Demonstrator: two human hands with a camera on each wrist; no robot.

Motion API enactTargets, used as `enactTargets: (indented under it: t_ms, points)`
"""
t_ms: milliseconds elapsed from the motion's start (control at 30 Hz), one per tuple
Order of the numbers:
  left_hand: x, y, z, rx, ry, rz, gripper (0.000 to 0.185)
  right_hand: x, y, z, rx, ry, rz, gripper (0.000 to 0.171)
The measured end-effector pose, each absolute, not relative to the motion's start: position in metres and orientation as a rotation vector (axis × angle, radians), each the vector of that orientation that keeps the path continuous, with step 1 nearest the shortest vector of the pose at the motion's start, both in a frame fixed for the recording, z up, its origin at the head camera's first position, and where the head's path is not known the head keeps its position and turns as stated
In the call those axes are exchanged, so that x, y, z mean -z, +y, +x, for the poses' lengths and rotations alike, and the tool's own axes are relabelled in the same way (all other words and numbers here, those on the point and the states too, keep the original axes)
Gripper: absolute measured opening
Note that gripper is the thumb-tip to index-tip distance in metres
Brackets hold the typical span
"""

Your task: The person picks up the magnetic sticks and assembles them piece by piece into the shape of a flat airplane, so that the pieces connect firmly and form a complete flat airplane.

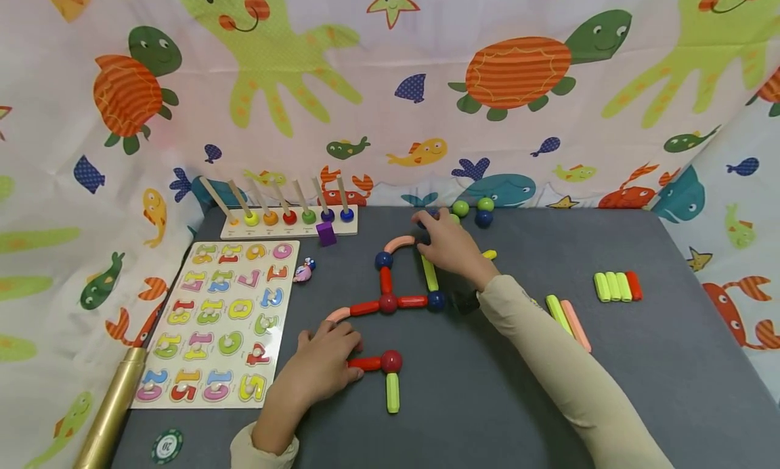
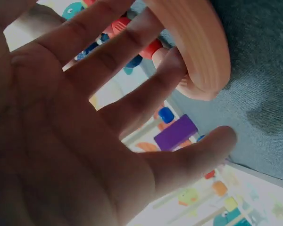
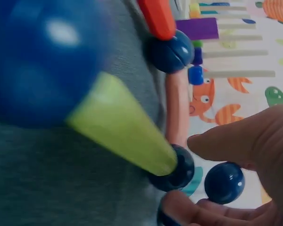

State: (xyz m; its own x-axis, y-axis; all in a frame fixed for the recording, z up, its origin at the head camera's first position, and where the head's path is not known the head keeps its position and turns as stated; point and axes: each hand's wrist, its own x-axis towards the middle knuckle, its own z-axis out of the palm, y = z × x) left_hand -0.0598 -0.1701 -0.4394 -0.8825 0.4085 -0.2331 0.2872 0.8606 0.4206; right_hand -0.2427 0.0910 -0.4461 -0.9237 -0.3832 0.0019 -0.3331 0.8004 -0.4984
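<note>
At twelve o'clock of the rod frame [image 1: 399, 289], your right hand [image 1: 447, 248] pinches a blue ball [image 3: 224, 182]; your left hand [image 1: 326, 361], fingers spread, rests by the pink curved rod [image 2: 198, 47]. Light, stiff, probably slippery: grip rods mid-length.

Sea-creature curtain [image 1: 390, 83] (bright), grey table [image 1: 670, 361]

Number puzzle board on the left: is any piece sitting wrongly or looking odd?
On the number puzzle board, the pieces appear seated in their slots; none looks lifted or missing, though glare hides some detail. A small pink figure lies loose on the table beside its right edge.
</note>
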Motion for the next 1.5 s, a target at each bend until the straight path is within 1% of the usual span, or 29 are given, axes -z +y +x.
enactTargets:
  t_ms: [167,333,667,767,833,900,967,1133,1233,1300,1367,1500]
  points:
    - [0.441,-0.173,-0.061,-0.596,2.682,0.55,0.026,0.458,0.093,-0.232,0.837,2.858,-0.55,0.055]
    - [0.451,-0.177,-0.069,-0.621,2.702,0.604,0.028,0.464,0.09,-0.235,0.929,2.864,-0.525,0.054]
    - [0.471,-0.187,-0.107,-0.696,2.773,0.647,0.02,0.468,0.086,-0.274,0.984,2.857,-0.464,0.049]
    - [0.476,-0.188,-0.112,-0.714,2.799,0.652,0.02,0.468,0.084,-0.283,0.968,2.877,-0.447,0.049]
    - [0.477,-0.186,-0.113,-0.703,2.812,0.637,0.02,0.467,0.084,-0.283,0.953,2.919,-0.453,0.048]
    - [0.475,-0.184,-0.112,-0.687,2.813,0.609,0.02,0.463,0.085,-0.276,0.94,2.98,-0.474,0.045]
    - [0.472,-0.181,-0.109,-0.659,2.825,0.589,0.021,0.458,0.087,-0.263,0.945,3.043,-0.529,0.04]
    - [0.458,-0.175,-0.1,-0.634,2.947,0.645,0.022,0.447,0.096,-0.212,1.146,2.971,-0.734,0.036]
    - [0.45,-0.168,-0.096,-0.823,2.941,0.614,0.017,0.45,0.102,-0.184,1.287,2.754,-0.823,0.036]
    - [0.449,-0.162,-0.092,-0.96,2.865,0.568,0.016,0.454,0.104,-0.169,1.325,2.621,-0.831,0.037]
    - [0.452,-0.155,-0.088,-1.024,2.773,0.494,0.02,0.457,0.106,-0.159,1.333,2.525,-0.825,0.038]
    - [0.464,-0.141,-0.082,-0.977,2.738,0.439,0.028,0.462,0.108,-0.146,1.31,2.367,-0.801,0.037]
